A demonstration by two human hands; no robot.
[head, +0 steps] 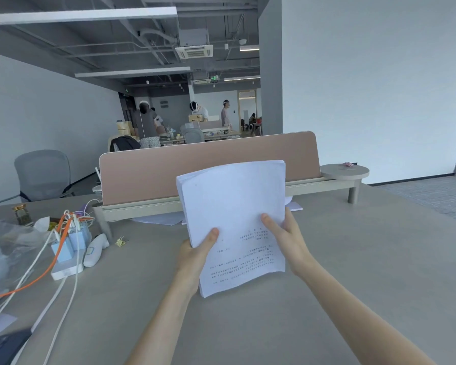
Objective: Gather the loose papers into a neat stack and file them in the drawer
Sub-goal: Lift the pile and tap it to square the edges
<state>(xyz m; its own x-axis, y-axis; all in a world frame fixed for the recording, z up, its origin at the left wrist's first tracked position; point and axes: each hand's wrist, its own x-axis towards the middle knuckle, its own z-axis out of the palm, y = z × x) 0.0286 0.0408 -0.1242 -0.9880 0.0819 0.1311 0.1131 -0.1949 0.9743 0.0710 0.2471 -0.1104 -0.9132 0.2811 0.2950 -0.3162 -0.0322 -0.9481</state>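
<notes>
Grey desk [327, 259], cables [61, 248] left, divider [169, 169] behind paper stack [234, 222].

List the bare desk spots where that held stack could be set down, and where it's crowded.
Both hands, left hand and right hand, hold the paper stack. Free: desk right of the arms, and below the stack. Crowded: left edge, with power strip, cables, plastic bag. Loose sheets lie under the divider.
</notes>
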